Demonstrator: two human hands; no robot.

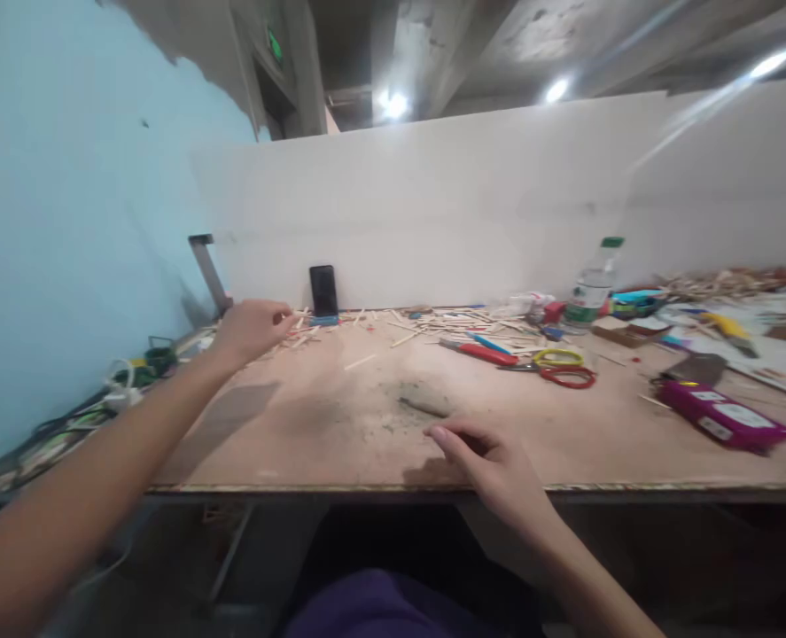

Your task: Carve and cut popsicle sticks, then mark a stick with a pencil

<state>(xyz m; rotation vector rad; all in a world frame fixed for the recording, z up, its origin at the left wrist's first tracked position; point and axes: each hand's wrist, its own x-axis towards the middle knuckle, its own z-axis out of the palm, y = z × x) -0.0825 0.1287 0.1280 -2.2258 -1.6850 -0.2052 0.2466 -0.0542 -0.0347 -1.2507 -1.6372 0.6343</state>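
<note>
One grey-green lump [431, 401], long axis mostly sideways, near right hand [489, 456].

The table [313, 452] looked like smooth, matt wood, and the thin sticks [404, 338] like bare wood. The greyish lump [432, 408] was matt, the bottle [590, 291] clear plastic, the phone [322, 288] smooth-faced, and the purple packet [725, 415] slightly glossy, while the blue wall [66, 133] looked matt
</note>
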